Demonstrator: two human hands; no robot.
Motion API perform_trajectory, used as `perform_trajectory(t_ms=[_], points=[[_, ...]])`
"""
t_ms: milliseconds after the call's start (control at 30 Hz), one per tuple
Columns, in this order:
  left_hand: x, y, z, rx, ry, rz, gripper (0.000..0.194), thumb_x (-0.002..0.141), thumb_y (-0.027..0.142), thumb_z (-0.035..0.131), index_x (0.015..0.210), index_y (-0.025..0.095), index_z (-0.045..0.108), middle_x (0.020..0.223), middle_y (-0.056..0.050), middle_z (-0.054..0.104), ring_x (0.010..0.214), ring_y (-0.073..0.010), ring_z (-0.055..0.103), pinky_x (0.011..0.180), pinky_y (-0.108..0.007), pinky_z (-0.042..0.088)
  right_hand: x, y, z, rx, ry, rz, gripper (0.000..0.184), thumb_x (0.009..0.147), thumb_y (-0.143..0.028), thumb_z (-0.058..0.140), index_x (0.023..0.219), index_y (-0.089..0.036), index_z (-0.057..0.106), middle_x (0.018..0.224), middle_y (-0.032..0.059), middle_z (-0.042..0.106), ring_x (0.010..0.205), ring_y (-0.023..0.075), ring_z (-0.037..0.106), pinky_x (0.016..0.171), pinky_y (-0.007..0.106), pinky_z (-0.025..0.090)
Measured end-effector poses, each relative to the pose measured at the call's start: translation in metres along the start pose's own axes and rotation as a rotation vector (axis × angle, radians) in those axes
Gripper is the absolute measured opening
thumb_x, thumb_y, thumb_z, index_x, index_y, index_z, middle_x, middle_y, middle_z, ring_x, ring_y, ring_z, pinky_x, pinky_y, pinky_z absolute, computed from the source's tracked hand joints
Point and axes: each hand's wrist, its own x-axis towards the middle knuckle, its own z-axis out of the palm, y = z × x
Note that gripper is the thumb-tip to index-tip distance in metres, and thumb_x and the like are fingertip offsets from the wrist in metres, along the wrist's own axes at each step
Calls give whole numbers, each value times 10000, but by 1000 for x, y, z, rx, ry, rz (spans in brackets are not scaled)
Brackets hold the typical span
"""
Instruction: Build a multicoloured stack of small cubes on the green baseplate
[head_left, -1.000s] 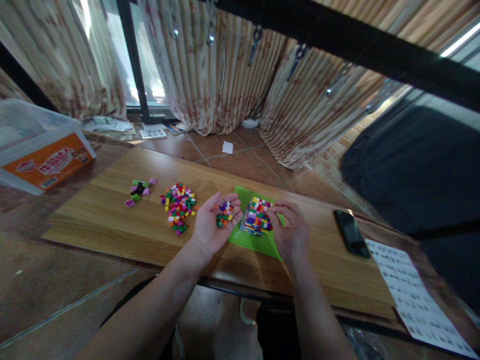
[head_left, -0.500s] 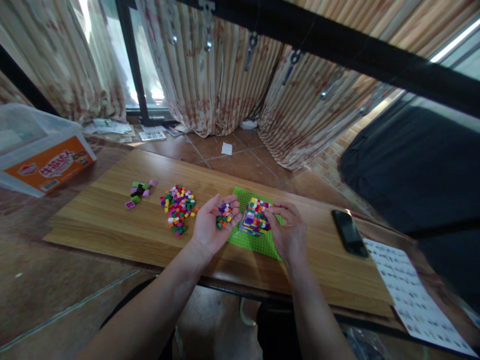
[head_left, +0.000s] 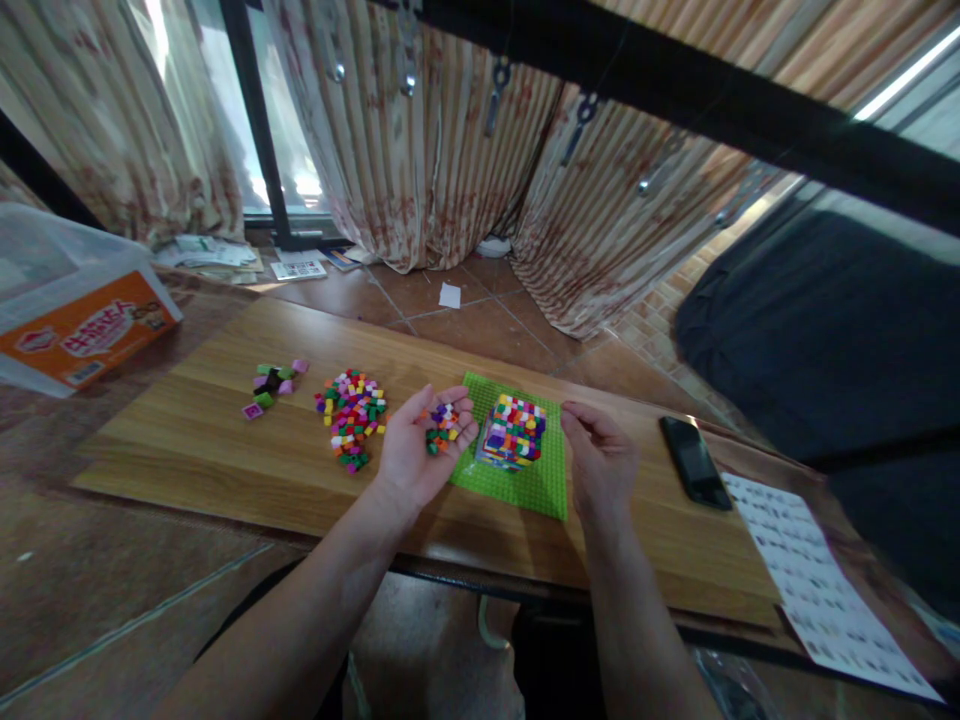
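Observation:
My left hand (head_left: 411, 450) is palm up, holding a small heap of colourful toy bricks (head_left: 442, 428) in its cupped palm and fingers. Just right of it, a block built of multicoloured bricks (head_left: 514, 432) stands on a green studded baseplate (head_left: 551, 490). My right hand (head_left: 600, 450) hovers beside the baseplate's right edge, apart from the block. Its thumb and forefinger are pinched together, and whatever may be between them is too small to make out.
Left of my hands lies a pile of loose bricks (head_left: 352, 405), with a smaller group of pink, green and black pieces (head_left: 274, 382) farther left. A phone (head_left: 694, 462) and a printed sheet (head_left: 817, 585) lie right. A clear plastic box (head_left: 90, 260) stands far left.
My right hand has drawn back from the top of the brick block to the right, uncovering its right side. My left hand still holds its bricks in nearly the same place.

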Motion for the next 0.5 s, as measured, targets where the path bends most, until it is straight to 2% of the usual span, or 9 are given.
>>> perform_trajectory(t_ms=[167, 267, 400, 500], points=[[0, 0, 0, -5, 3, 6, 360, 906, 304, 455, 795, 60, 696, 725, -104, 648, 618, -123, 603, 671, -253, 530, -6, -7, 2, -367, -114, -262, 104, 769, -304, 679, 793, -220, 737, 994, 67, 668, 957, 217, 619, 898, 432, 475], [1, -1, 0, -3, -1, 9, 363, 908, 306, 451, 800, 63, 697, 725, -101, 646, 619, -122, 602, 671, -251, 531, -9, -8, 4, -478, -156, -377, 80, 790, -274, 666, 792, -223, 728, 1007, 73, 651, 969, 218, 605, 903, 428, 477], [1, 0, -1, -2, -13, 4, 352, 905, 302, 457, 799, 64, 694, 729, -101, 646, 617, -119, 596, 668, -249, 529, -11, -5, 6, -540, -191, -457, 65, 808, -250, 653, 811, -213, 707, 1007, 78, 646, 981, 218, 595, 900, 414, 475], [0, 0, -1, -8, -21, 6, 342, 901, 301, 462, 802, 67, 692, 729, -101, 647, 625, -120, 600, 672, -247, 527, -9, -3, 6, -524, -205, -448, 70, 822, -250, 635, 800, -208, 687, 994, 75, 649, 978, 215, 595, 907, 410, 469]])
